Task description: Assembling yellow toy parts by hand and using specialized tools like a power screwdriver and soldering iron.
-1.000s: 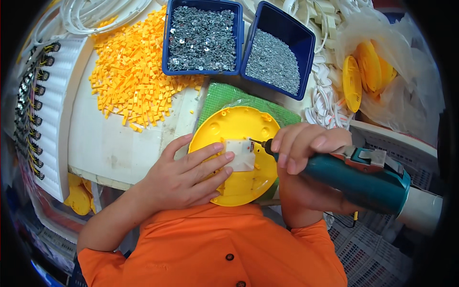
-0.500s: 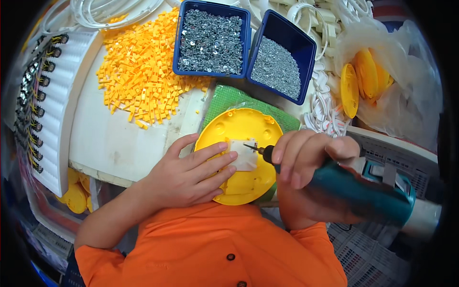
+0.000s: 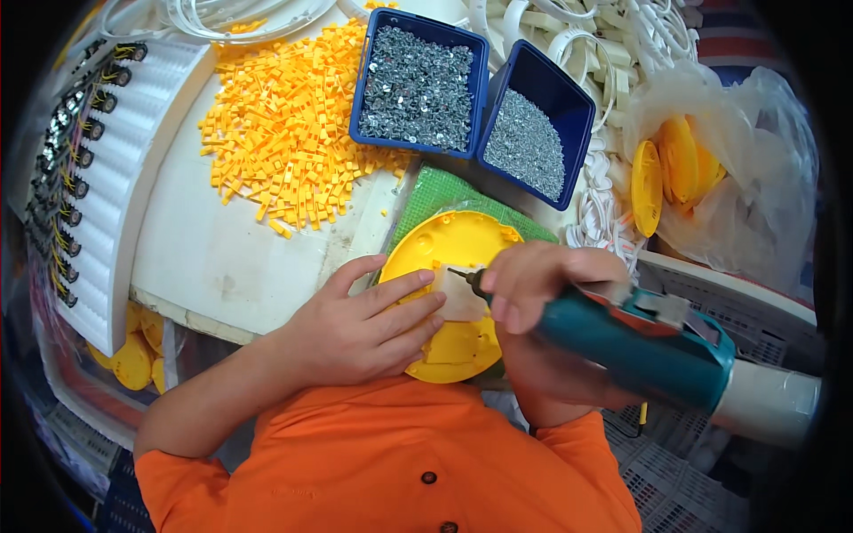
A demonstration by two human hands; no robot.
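A round yellow plastic shell (image 3: 418,244), open side up, lies on a green cushioned mat (image 3: 435,197) close to my body. Inside it sits a flat whitish plate (image 3: 464,304). My left hand (image 3: 360,329) rests on the shell's left side with fingers stretched out and spread, fingertips near the plate's left edge. In my right hand (image 3: 542,284) is a teal electric screwdriver (image 3: 613,346), held tilted with its thin bit pointing left. The bit tip is over the plate's upper left part; whether it touches a screw is too small to tell. My right hand hides the shell's right side.
Beyond the shell stand two blue bins, one with shiny metal pieces (image 3: 418,84), one with small screws (image 3: 524,147). Small yellow parts (image 3: 293,133) are heaped at left. A white foam tray (image 3: 147,151) holds wired components. A plastic bag (image 3: 746,169) with yellow shells lies right.
The screwdriver and my right hand have moved left, bringing the bit from the plate's upper right toward its upper left. My left hand stays on the shell. The view has shifted slightly.
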